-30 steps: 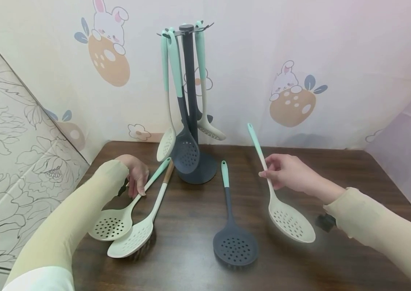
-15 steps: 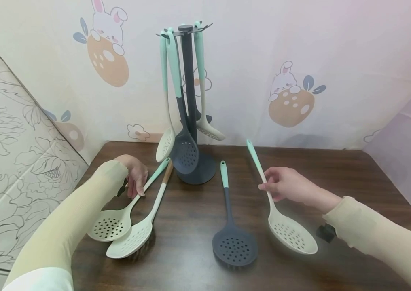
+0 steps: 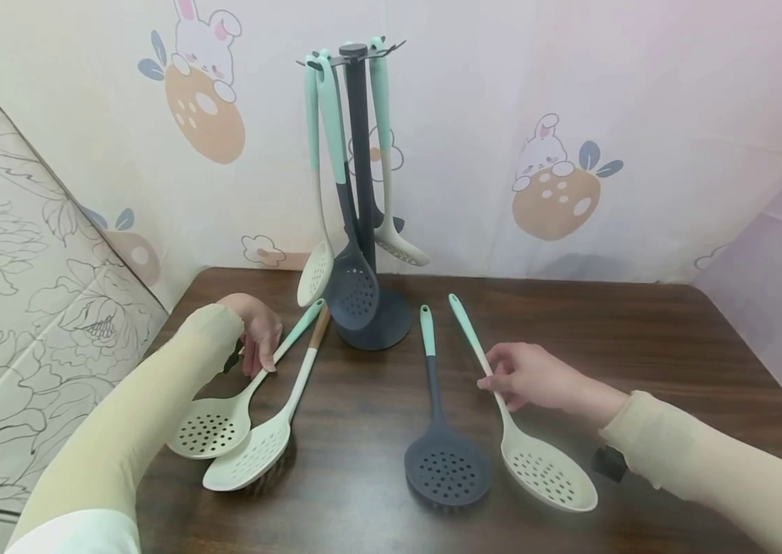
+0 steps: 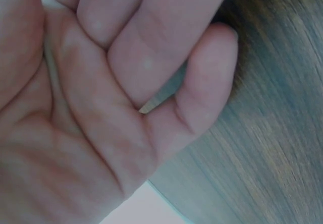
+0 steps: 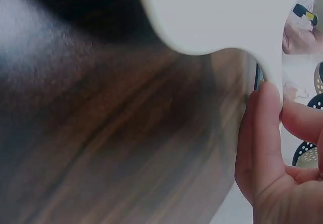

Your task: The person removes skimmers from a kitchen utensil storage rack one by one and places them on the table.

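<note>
My right hand (image 3: 533,377) pinches the cream neck of a skimmer (image 3: 517,440) with a mint handle end, its broad perforated head tilted close over the table. In the right wrist view, thumb and straight fingers of the right hand (image 5: 270,153) close on the skimmer (image 5: 222,17). My left hand (image 3: 257,331) has thumb and fingers at the handle of another cream skimmer (image 3: 207,425); its head overlaps a white slotted turner (image 3: 252,458) with a wooden handle end. The left wrist view shows only that hand's palm and fingers (image 4: 151,52) over the table.
A dark grey skimmer (image 3: 448,469) with a mint handle lies mid-table. Behind it stands a dark utensil rack (image 3: 361,165) with several mint-handled utensils, among them a grey skimmer (image 3: 355,292). A patterned curtain (image 3: 460,154) backs the brown table (image 3: 363,408).
My right hand has lowered its skimmer toward the table and lately shifted it left, nearer the grey skimmer. The left hand and the other utensils have stayed in place.
</note>
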`<state>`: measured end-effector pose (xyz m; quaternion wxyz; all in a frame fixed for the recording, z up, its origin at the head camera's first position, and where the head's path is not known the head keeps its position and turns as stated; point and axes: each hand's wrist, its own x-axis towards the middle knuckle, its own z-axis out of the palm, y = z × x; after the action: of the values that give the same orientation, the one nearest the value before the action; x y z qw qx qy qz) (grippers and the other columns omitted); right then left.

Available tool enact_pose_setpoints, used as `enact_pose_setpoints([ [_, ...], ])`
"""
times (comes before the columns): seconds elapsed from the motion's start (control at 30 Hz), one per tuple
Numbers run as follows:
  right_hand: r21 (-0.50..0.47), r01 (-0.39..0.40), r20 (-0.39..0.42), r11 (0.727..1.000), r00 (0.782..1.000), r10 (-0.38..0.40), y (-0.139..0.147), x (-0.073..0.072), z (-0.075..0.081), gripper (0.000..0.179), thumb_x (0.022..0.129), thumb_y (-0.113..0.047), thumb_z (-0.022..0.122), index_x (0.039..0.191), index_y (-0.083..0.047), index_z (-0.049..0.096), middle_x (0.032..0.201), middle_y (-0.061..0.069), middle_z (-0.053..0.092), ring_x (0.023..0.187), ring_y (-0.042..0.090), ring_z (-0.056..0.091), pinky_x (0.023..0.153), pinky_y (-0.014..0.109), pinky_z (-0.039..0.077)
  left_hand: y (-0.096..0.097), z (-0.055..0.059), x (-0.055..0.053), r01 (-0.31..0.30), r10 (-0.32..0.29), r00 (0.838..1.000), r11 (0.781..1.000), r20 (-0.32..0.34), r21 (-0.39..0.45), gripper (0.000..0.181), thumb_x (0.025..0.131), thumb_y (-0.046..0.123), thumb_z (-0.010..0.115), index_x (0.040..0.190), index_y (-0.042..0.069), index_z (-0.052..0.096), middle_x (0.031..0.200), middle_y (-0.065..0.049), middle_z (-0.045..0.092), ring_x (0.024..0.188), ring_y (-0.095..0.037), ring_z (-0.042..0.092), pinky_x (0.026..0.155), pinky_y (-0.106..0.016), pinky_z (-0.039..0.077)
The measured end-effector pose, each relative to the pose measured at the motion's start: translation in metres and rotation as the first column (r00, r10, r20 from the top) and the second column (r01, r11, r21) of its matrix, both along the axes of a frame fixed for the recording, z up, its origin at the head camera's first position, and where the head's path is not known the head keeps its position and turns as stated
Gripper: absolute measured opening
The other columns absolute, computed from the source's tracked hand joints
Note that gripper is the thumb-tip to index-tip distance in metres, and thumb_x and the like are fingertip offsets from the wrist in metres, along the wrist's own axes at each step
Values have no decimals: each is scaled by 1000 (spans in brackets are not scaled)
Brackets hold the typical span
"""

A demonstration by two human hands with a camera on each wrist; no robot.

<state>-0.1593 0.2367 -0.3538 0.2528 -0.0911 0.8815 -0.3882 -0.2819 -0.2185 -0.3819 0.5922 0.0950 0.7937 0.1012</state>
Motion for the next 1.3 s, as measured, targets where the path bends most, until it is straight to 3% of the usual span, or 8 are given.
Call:
enact_pose_setpoints([
  [0.07,1,2,9,1000,1000,-2,0,2,-1,35,88,-14,77,113,2,59,78,10,62,69,22,64,62,37,57,-2,-3,-4,12,-12,1000,1000,6,6,36,81,41,82,92,7,79,91,-11,76,89,-22,74,92,-39,48],
  [0.27,20,1,31,1000,1000,-2,0,6,-8,34,87,-15,78,111,0,60,78,9,62,68,22,64,61,36,57,1,2,0,13,-13,1000,1000,4,4,33,82,38,82,92,6,79,92,-11,76,90,-22,73,90,-36,49],
  [0.6,57,-19,22,998,1000,17,-4,14,-16,31,87,-16,78,109,-3,61,77,9,60,65,21,63,59,35,56,0,0,1,19,-19,1000,1000,-14,10,31,83,36,82,91,6,78,89,-11,76,88,-22,74,87,-36,50],
  [1.3,58,-30,22,998,999,29,-9,7,-18,26,88,-16,76,105,-3,61,77,9,60,65,20,64,58,34,57,0,-2,-1,39,-39,999,999,-4,10,31,85,35,80,92,5,79,90,-11,76,89,-22,74,89,-36,47],
])
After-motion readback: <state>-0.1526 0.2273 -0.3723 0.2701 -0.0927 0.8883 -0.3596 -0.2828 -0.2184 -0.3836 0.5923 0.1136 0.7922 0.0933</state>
